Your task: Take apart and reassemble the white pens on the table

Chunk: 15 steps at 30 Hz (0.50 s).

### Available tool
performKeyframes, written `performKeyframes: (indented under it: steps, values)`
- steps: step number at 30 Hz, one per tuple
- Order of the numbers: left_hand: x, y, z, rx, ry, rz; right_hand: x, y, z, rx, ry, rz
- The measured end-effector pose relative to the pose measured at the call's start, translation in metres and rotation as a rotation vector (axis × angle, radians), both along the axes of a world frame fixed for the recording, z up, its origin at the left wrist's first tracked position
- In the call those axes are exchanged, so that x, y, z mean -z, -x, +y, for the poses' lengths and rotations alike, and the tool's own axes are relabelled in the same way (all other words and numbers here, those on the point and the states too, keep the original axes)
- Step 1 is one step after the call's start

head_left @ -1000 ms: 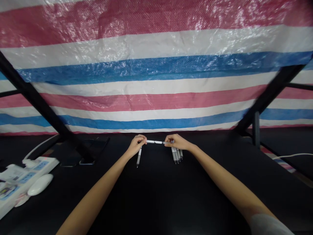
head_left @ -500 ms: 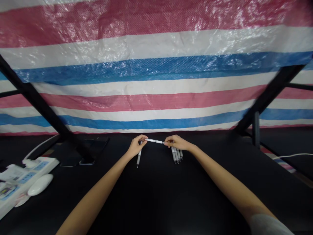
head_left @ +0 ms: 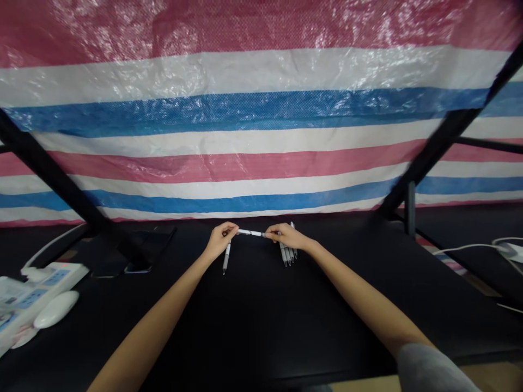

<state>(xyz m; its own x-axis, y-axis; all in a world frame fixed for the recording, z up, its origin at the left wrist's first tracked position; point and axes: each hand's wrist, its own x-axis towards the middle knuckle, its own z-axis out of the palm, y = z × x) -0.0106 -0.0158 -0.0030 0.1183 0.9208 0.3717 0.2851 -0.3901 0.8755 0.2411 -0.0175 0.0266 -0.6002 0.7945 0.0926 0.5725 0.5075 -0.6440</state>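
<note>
A white pen (head_left: 250,233) is stretched level between my two hands, just above the black table. My left hand (head_left: 220,238) pinches its left end between thumb and fingertips. At the other end, the dark tip is pinched by my right hand (head_left: 287,236). Below my left hand a single white and grey pen (head_left: 226,258) lies on the table, its upper part hidden by the hand. Several similar pens (head_left: 288,255) lie side by side under my right hand, which partly covers them.
On the left are a white power strip (head_left: 49,283) with plugs and a white computer mouse (head_left: 57,309). Black slanted posts (head_left: 69,185) rise on both sides. A striped plastic sheet (head_left: 253,169) hangs behind the black table (head_left: 261,316). White cables (head_left: 466,247) lie at right.
The whole view has shifted, so the scene sits slightly further left, with the table's near edge now showing. Both hands keep hold of the same pen, which is turned little if at all.
</note>
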Motion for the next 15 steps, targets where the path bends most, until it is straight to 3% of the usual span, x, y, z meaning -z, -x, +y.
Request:
performKeyframes:
  steps: [9,15]
  values:
    - [0.0,-0.002,-0.019,-0.102,0.088,-0.192,0.021,0.008,-0.02,0.25,-0.133,0.29]
    - [0.001,-0.004,-0.018,-0.144,0.1,-0.245,0.024,0.013,-0.022,0.276,-0.212,0.203]
